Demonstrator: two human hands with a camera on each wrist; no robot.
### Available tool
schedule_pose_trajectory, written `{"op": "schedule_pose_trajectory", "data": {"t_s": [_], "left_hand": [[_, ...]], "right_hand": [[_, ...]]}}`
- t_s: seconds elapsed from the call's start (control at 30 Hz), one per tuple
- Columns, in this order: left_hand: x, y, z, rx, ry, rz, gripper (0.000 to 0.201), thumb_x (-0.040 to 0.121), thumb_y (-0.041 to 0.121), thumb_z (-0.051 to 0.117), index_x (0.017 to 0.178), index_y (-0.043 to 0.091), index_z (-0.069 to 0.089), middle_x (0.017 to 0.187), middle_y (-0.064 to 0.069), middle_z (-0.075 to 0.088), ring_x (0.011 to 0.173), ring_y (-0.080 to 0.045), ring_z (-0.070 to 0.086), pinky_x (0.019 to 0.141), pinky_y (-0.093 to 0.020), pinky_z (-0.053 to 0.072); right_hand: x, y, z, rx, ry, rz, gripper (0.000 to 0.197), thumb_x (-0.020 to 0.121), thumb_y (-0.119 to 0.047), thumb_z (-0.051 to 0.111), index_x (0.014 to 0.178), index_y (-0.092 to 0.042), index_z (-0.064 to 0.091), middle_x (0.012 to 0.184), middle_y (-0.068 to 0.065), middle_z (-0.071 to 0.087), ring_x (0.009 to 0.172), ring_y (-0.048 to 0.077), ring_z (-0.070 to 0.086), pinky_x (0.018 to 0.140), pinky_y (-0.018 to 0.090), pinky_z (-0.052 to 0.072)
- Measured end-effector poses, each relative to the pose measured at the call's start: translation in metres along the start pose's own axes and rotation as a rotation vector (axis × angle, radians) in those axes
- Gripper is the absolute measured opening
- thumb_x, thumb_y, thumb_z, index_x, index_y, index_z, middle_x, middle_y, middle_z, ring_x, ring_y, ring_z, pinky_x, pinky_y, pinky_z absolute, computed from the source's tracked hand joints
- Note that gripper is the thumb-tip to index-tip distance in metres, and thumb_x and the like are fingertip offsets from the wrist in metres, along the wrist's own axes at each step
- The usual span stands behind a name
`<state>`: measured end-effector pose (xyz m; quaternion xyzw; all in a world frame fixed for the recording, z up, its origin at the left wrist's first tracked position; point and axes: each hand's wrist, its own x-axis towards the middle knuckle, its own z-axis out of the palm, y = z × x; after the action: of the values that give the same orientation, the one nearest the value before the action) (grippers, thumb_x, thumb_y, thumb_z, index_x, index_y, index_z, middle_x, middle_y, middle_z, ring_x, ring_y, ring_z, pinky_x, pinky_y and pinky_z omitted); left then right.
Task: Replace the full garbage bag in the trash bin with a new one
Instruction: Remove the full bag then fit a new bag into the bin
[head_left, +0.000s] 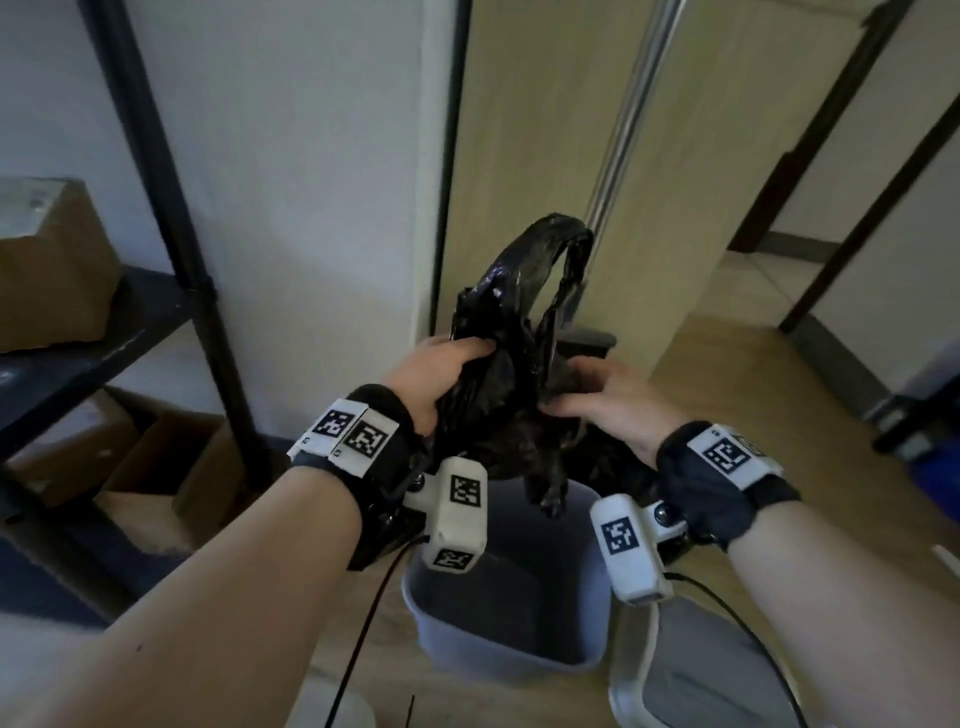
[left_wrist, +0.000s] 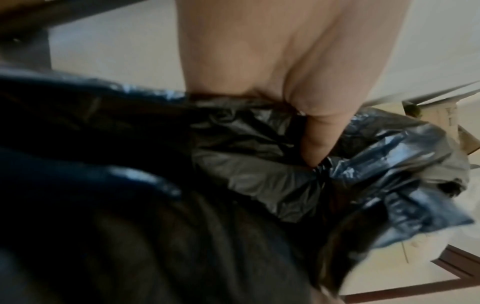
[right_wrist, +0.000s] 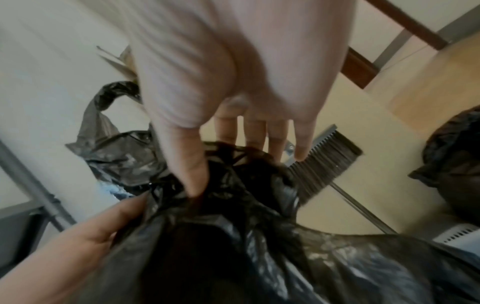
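1. Hands meet over a grey trash bin (head_left: 511, 631) as we hold a black garbage bag (head_left: 498, 405) in the air above its open mouth; the bag's lowest tip hangs just over the bin's rim, and the head view is too dim to show what lies inside the bin.
2. Our left hand (head_left: 434, 382) grips the bag's left side, fingers curled into the crumpled plastic; from the left wrist, the thumb (left_wrist: 318, 142) presses into a gathered fold.
3. Our right hand (head_left: 610, 402) pinches the bag's right side: from the right wrist, the thumb (right_wrist: 191, 164) pushes into the bunched film while the other fingers (right_wrist: 255, 134) reach nearly straight behind it.
4. One looped handle (head_left: 550, 254) of the bag stands up above both hands.
5. We see a dark metal shelf (head_left: 130, 306) at left with a cardboard box (head_left: 49, 265) on it and an open carton (head_left: 171, 462) on the floor below.
6. From the right wrist, a broom head (right_wrist: 326, 158) lies on the pale floor behind the bag, and a second black bag (right_wrist: 457, 156) sits at the right edge.
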<state>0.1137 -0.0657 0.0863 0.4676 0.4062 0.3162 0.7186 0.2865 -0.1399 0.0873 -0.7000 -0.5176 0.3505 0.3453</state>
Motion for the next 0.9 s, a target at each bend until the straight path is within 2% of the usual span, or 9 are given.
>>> {"op": "schedule_pose_trajectory", "data": {"t_s": [0.13,0.33,0.47,0.53,0.63,0.7,0.77,0.87,0.9], "left_hand": [[0.013,-0.010,0.018,-0.011,0.016,-0.013,0.021,0.092,0.013,0.052,0.106,0.001,0.064,0.088,-0.013,0.069,0.076,-0.024,0.066,0.072,-0.029,0.053],[0.037,-0.009,0.034,-0.325,0.022,0.009,0.026,0.096,0.018,0.043,0.102,0.008,0.066,0.085,-0.007,0.075,0.073,-0.019,0.072,0.065,-0.028,0.057],[0.042,-0.007,0.044,-0.442,0.047,0.015,0.026,0.097,0.018,0.042,0.099,0.007,0.065,0.087,-0.009,0.073,0.076,-0.021,0.071,0.058,-0.029,0.055],[0.043,-0.008,0.047,-0.444,0.050,0.006,0.027,0.097,0.018,0.041,0.099,0.007,0.065,0.082,-0.009,0.074,0.079,-0.021,0.069,0.059,-0.031,0.054],[0.043,-0.006,0.048,-0.456,0.014,0.012,0.028,0.097,0.018,0.039,0.098,0.007,0.065,0.082,-0.010,0.075,0.081,-0.022,0.070,0.063,-0.033,0.054],[0.041,-0.004,0.049,-0.436,-0.038,0.026,0.029,0.098,0.018,0.038,0.100,0.008,0.065,0.088,-0.009,0.075,0.082,-0.021,0.072,0.064,-0.033,0.055],[0.037,-0.004,0.049,-0.405,-0.085,0.046,0.029,0.098,0.016,0.036,0.100,0.009,0.065,0.088,-0.007,0.076,0.078,-0.019,0.073,0.063,-0.030,0.057],[0.033,-0.003,0.043,-0.404,-0.132,0.089,0.026,0.094,0.011,0.041,0.105,0.009,0.064,0.095,-0.007,0.074,0.083,-0.018,0.072,0.071,-0.028,0.060],[0.029,-0.001,0.040,-0.414,-0.140,0.102,0.024,0.088,0.012,0.047,0.101,0.010,0.067,0.091,-0.006,0.075,0.081,-0.017,0.072,0.071,-0.026,0.059]], "right_hand": [[-0.001,0.031,-0.022,0.177,0.275,0.072,0.007,0.082,-0.010,0.064,0.086,-0.016,0.067,0.087,0.008,0.069,0.089,0.026,0.067,0.073,0.030,0.050],[0.005,0.045,-0.032,0.302,0.380,0.104,0.042,0.082,-0.052,0.060,0.112,-0.024,0.061,0.103,-0.004,0.066,0.092,0.012,0.064,0.074,0.024,0.050],[0.012,0.031,-0.037,0.130,0.608,0.022,0.055,0.077,-0.061,0.058,0.078,-0.006,0.063,0.073,-0.003,0.060,0.073,0.017,0.057,0.073,0.035,0.048],[0.010,0.026,-0.039,0.080,0.455,0.100,0.079,0.076,-0.068,0.054,0.085,0.009,0.068,0.072,0.006,0.066,0.068,0.022,0.062,0.068,0.031,0.048],[0.005,0.030,-0.031,-0.069,-0.007,0.256,0.088,0.064,-0.083,0.046,0.099,-0.007,0.071,0.094,0.004,0.075,0.083,0.018,0.071,0.076,0.029,0.052],[0.006,0.036,-0.021,-0.023,-0.144,0.255,0.079,0.064,-0.077,0.055,0.116,-0.019,0.061,0.111,0.000,0.069,0.096,0.017,0.066,0.077,0.028,0.051],[0.009,0.039,-0.013,0.125,-0.064,0.153,0.053,0.074,-0.054,0.068,0.118,-0.024,0.060,0.113,-0.002,0.066,0.102,0.015,0.063,0.076,0.022,0.048],[0.013,0.033,-0.016,0.320,0.215,0.099,0.003,0.081,-0.018,0.070,0.083,-0.017,0.068,0.095,0.012,0.070,0.081,0.018,0.060,0.069,0.025,0.044],[0.013,0.031,-0.023,0.393,0.290,0.113,0.009,0.082,-0.010,0.067,0.074,-0.015,0.066,0.085,0.013,0.068,0.073,0.019,0.059,0.067,0.028,0.044]]}}
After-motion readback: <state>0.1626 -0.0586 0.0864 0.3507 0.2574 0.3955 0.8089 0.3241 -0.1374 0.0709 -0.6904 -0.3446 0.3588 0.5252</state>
